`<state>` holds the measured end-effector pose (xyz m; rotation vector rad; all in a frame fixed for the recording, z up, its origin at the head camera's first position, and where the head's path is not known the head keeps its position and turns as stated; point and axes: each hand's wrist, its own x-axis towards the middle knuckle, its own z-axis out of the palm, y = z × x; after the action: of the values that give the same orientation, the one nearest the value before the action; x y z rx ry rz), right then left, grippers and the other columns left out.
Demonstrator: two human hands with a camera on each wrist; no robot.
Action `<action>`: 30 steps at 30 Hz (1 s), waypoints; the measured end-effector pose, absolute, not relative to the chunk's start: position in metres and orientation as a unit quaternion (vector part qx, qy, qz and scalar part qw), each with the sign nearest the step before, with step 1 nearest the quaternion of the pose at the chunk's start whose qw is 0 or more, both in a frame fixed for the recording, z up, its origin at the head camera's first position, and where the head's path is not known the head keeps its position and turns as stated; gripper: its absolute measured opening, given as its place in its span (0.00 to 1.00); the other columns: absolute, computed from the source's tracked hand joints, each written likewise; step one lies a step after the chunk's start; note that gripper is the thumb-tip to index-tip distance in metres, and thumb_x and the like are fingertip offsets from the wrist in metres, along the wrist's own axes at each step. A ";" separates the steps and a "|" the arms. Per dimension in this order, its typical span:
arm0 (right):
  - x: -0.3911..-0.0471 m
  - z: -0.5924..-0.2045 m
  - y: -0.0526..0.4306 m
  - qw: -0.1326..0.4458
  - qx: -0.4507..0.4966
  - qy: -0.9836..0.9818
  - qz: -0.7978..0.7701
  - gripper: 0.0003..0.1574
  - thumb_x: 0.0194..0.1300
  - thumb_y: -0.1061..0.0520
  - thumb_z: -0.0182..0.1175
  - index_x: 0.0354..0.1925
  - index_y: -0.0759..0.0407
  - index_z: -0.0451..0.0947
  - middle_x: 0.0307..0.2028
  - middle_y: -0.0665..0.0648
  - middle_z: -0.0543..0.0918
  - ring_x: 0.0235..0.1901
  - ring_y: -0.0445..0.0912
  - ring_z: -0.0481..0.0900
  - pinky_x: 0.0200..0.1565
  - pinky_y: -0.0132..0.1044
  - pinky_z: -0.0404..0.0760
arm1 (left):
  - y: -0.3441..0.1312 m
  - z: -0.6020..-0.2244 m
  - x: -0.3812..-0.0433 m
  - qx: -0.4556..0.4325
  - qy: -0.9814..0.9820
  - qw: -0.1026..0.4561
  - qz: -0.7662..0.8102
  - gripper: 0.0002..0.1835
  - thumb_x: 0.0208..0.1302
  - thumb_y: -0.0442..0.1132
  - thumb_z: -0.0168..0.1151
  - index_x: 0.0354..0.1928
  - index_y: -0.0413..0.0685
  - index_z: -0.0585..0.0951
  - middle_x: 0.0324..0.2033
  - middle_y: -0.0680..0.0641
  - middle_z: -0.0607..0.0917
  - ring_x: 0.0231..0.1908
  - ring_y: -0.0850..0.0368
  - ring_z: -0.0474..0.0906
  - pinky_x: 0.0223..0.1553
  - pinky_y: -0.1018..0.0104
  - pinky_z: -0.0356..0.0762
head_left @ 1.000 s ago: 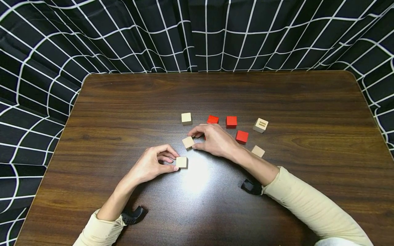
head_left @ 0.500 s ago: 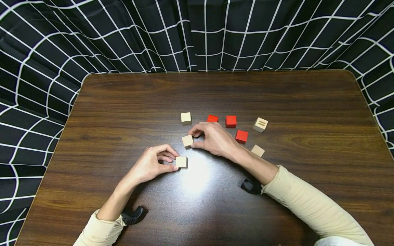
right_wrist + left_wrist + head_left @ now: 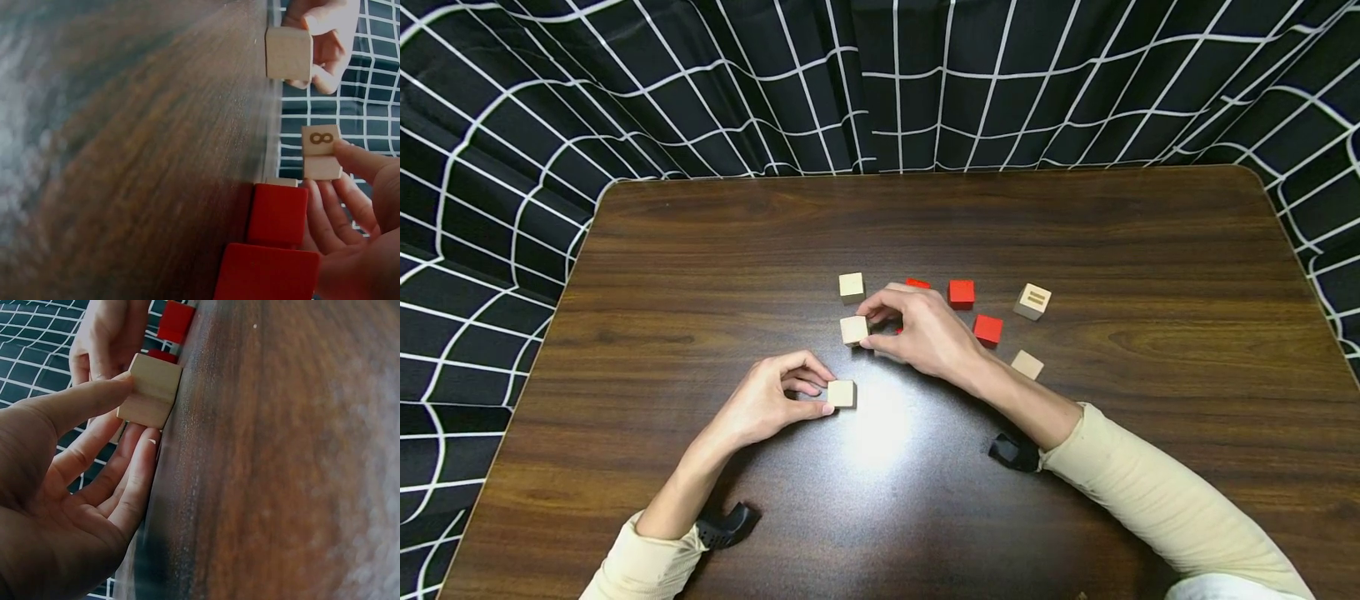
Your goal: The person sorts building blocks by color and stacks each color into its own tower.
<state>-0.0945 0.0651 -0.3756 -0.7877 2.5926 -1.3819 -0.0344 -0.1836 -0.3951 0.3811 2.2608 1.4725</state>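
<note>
Left hand (image 3: 767, 402) pinches a pale wooden cube (image 3: 840, 394), right hand (image 3: 931, 332) a pale wooden block marked 8 (image 3: 320, 152), each grip cube-wide, both likely light, stiff, best held by opposite sides.

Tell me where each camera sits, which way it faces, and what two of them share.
Head: worn on the head, facing forward and down at the table and curtain; left grip, right grip and sleeves show.
Left wrist: on that wrist, facing the pale cube the left grip pinches; right grip beyond.
Right wrist: on that wrist, facing the 8 cube the right grip pinches; left grip beyond.
Shared by both wrist views: both grips, pale cube, red cubes.
</note>
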 end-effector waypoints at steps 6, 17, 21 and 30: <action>-0.094 -0.371 0.068 0.053 -0.261 0.845 -0.465 0.17 0.53 0.60 0.76 0.42 0.56 0.84 0.38 0.53 0.85 0.39 0.46 0.83 0.43 0.40 0.83 | -0.183 -0.395 -0.036 0.142 0.808 0.200 0.536 0.17 0.50 0.27 0.76 0.42 0.43 0.83 0.41 0.45 0.85 0.39 0.53 0.85 0.44 0.64 0.85; -0.084 -0.365 0.071 0.072 -0.251 0.840 -0.475 0.17 0.52 0.58 0.77 0.41 0.55 0.84 0.37 0.51 0.85 0.38 0.47 0.84 0.42 0.38 0.84 | -0.183 -0.395 -0.037 0.141 0.810 0.199 0.533 0.17 0.49 0.27 0.76 0.41 0.44 0.83 0.41 0.45 0.85 0.39 0.53 0.85 0.45 0.64 0.85; -0.078 -0.365 0.073 0.077 -0.249 0.839 -0.478 0.17 0.51 0.59 0.78 0.40 0.56 0.84 0.37 0.51 0.85 0.37 0.47 0.84 0.42 0.36 0.84 | -0.183 -0.395 -0.035 0.147 0.813 0.200 0.527 0.16 0.49 0.27 0.77 0.41 0.44 0.83 0.41 0.46 0.85 0.39 0.53 0.85 0.45 0.64 0.85; -0.066 -0.365 0.077 0.104 -0.226 0.821 -0.513 0.17 0.50 0.64 0.77 0.39 0.58 0.83 0.38 0.49 0.84 0.38 0.47 0.84 0.44 0.37 0.86 | -0.183 -0.394 -0.037 0.141 0.808 0.218 0.529 0.17 0.50 0.27 0.76 0.42 0.44 0.83 0.41 0.45 0.85 0.38 0.54 0.85 0.43 0.64 0.85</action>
<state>-0.0657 0.0772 -0.3646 -0.6670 2.4227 -1.5146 -0.0371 -0.1834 -0.3938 0.3893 2.2364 1.4652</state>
